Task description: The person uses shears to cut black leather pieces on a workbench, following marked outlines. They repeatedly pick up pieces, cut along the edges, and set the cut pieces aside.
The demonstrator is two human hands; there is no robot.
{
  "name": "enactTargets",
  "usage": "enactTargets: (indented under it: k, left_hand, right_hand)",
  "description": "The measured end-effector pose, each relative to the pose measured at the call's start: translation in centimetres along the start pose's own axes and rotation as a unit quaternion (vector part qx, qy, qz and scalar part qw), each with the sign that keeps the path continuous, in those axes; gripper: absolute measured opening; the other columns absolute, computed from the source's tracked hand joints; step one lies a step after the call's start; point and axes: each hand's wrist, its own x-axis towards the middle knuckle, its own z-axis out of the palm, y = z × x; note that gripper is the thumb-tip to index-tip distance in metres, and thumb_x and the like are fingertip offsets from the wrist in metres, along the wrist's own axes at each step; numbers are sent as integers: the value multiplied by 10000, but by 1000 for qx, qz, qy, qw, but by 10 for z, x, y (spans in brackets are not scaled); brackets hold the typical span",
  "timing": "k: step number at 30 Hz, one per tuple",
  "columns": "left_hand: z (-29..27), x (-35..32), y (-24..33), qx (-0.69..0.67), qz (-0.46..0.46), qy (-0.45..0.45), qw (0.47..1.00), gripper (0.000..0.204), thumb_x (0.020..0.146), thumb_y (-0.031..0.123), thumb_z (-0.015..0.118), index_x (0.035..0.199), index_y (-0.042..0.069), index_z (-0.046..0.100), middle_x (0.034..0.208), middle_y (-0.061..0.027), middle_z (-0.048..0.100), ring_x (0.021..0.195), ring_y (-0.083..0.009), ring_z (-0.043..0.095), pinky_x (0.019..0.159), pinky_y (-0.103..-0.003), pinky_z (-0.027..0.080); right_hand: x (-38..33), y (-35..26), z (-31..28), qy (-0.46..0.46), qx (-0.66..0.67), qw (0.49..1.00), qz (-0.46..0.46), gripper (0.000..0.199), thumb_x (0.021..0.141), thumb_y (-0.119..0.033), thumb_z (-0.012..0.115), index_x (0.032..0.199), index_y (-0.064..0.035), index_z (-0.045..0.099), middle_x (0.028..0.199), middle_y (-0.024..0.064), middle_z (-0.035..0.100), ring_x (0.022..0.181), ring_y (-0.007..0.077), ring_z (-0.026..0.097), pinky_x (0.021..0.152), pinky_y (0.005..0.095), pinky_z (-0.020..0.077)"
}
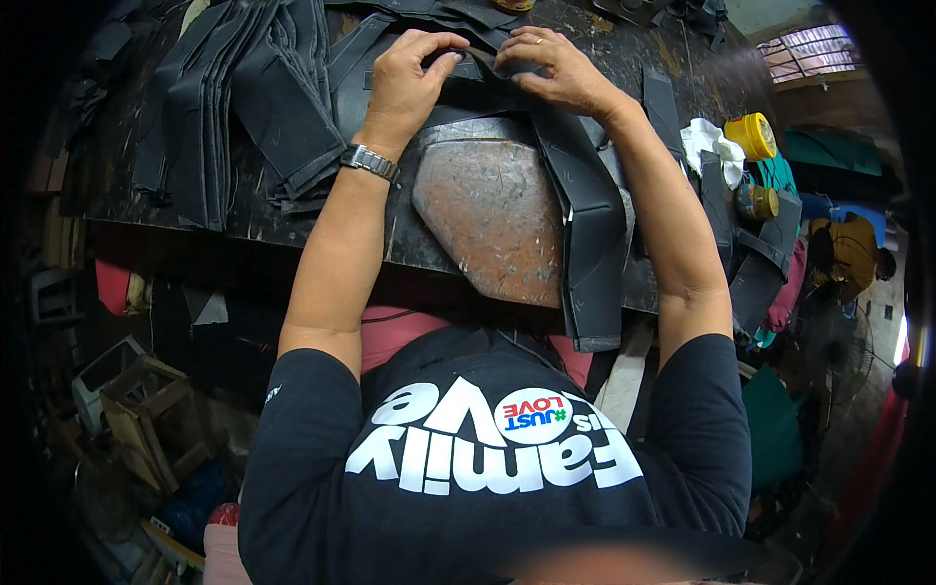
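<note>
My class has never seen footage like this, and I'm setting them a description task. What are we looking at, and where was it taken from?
There is no machine here: a person works with two bare hands. This single picture comes from a wide fisheye camera on their head, looking down, so straight edges bend near the rim. The left hand, below a wristwatch, and the right hand hold a black piece at their fingertips. On the dark table lie stacked black pieces to the left, a worn brown slab nearest the person, and a white cloth to the right.
</note>
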Motion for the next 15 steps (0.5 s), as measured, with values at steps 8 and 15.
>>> enactTargets:
  k: [8, 15]
  left_hand:
    - [1, -5, -10, 86, -116, -24, 989, 267, 813, 194, 698, 1069, 122, 694, 966, -57, 681, 890, -202, 654, 798, -298, 508]
    - [4, -6, -12, 151, -129, -15, 980, 442, 769, 485, 679, 1036, 134, 708, 885, -71, 717, 832, -257, 685, 779, -354, 511]
  right_hand:
    - [0, -10, 1, -66, -50, 995, 58, 265, 714, -178, 704, 972, -121, 678, 1057, 80, 621, 1102, 283, 502, 976, 396, 377]
    - [-1, -16, -35, -1, 67, 995, 71, 215, 746, -72, 684, 956, -67, 639, 935, 64, 626, 953, 224, 568, 858, 336, 438]
